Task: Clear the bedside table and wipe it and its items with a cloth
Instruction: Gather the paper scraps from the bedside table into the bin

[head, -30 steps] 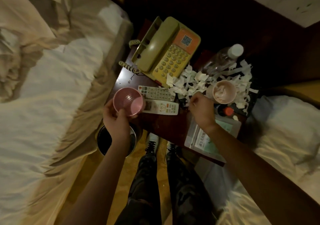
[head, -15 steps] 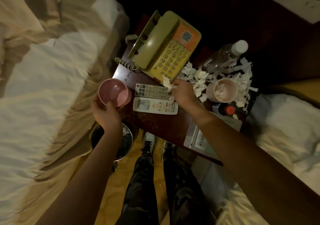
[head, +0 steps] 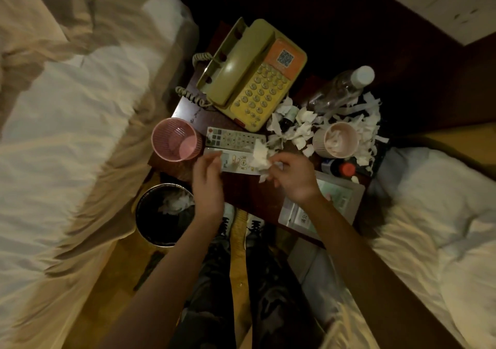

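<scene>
A dim room with a bed (head: 67,139) on the left and another bed (head: 440,214) on the right, and between them the dark table (head: 249,190), which is far from cleared. The clearing looks barely begun: the bin (head: 163,215) on the floor at the near left of the table holds only a few white scraps, while a heap of torn paper (head: 300,131) covers the far right of the top, spread around a beige cup (head: 340,139) that is itself stuffed with paper. The right hand (head: 292,178) pinches a crumpled wad (head: 261,154) above the two remotes (head: 236,148), so one handful is lifted and, by my reading, bound for the bin. The left hand (head: 208,185) hovers beside it, blurred, with fingers loosely spread and nothing in them. A pink basket (head: 175,139) stands on the table's left edge, holding nothing that I can see. Left to move: the phone (head: 252,75) at the far side, the bottle (head: 341,87) lying at the far right, a small red-capped bottle (head: 346,168), a framed card (head: 324,203) on the near right corner, the remotes, cup and basket. No cloth is visible anywhere (it may lie out of view), so the wiping of top and items appears not to have started.
</scene>
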`<state>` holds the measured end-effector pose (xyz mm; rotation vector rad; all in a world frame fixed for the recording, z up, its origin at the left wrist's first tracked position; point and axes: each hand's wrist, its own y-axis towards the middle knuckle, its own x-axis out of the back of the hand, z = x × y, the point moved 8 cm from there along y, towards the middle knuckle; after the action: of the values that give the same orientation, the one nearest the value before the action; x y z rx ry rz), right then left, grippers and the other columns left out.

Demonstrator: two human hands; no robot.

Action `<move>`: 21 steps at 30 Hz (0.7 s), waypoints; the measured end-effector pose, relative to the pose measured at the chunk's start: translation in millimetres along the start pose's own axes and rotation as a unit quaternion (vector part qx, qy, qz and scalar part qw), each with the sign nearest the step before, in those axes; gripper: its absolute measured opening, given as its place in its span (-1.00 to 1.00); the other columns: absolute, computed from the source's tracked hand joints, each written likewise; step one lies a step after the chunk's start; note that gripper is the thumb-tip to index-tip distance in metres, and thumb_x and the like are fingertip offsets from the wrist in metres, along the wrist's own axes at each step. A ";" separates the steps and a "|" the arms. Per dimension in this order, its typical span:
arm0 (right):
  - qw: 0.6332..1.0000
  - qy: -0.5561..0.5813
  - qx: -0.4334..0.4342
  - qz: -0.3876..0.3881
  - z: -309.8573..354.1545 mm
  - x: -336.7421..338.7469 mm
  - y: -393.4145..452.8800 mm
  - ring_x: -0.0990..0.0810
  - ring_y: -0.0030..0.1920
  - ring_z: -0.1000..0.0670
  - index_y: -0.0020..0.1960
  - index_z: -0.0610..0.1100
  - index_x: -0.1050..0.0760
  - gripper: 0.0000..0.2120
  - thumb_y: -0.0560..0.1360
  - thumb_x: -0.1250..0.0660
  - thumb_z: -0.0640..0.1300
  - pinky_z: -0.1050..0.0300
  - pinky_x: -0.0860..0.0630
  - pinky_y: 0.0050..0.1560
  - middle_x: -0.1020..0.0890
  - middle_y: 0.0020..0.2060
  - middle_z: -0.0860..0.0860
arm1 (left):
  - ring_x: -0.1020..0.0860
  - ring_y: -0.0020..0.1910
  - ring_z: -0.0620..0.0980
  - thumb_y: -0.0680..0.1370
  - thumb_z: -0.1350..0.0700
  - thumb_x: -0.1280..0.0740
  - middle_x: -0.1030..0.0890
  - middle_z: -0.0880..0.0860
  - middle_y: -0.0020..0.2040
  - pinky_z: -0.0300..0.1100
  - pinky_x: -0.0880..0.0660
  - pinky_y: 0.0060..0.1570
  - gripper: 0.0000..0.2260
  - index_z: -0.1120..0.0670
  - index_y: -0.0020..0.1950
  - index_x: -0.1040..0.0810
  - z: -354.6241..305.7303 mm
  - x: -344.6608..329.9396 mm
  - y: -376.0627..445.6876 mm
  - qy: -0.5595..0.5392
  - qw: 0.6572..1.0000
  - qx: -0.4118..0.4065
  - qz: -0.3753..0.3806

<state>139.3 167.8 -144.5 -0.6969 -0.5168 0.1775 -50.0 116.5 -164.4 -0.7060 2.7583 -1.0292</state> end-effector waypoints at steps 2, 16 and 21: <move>0.997 -0.030 0.010 0.071 5.5 -12.3 -10.5 -0.44 -0.59 0.19 -0.03 -0.28 -0.60 -0.90 0.49 -0.34 -0.33 0.33 -0.39 -0.47 -0.55 -0.45 0.04 | -0.59 -0.01 -0.08 0.55 -0.07 -0.21 -0.57 0.00 0.02 -0.12 -0.53 -0.04 -0.77 -0.03 0.12 -0.54 1.5 -36.5 -11.7 -0.014 0.995 0.029 0.090; 0.977 0.200 -0.063 0.048 1.0 -4.1 -17.5 -0.58 -0.21 0.04 0.07 -0.35 -0.51 -0.78 0.46 -0.26 -0.51 0.30 -0.58 -0.22 -0.59 -0.20 -0.08 | -0.59 -0.12 0.04 0.64 0.02 -0.17 -0.61 0.09 -0.13 -0.14 -0.52 -0.13 -0.75 0.12 -0.07 -0.54 36.1 -61.7 -18.4 -0.070 0.982 0.164 -0.063; 0.985 0.161 -0.045 -0.032 -2.1 24.2 -4.9 -0.61 -0.27 -0.02 -0.17 -0.18 -0.52 -0.79 0.34 -0.46 -0.42 0.21 -0.61 -0.25 -0.61 -0.28 -0.10 | -0.58 -0.12 0.18 0.64 -0.02 -0.15 -0.58 0.21 -0.08 -0.07 -0.51 -0.16 -0.66 0.25 0.12 -0.51 41.3 -60.3 -14.0 -0.048 0.980 0.175 -0.082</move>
<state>161.2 170.7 -133.2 -0.7782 -0.2370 -0.0203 19.5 110.7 -190.1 -0.9067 2.3780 -1.4255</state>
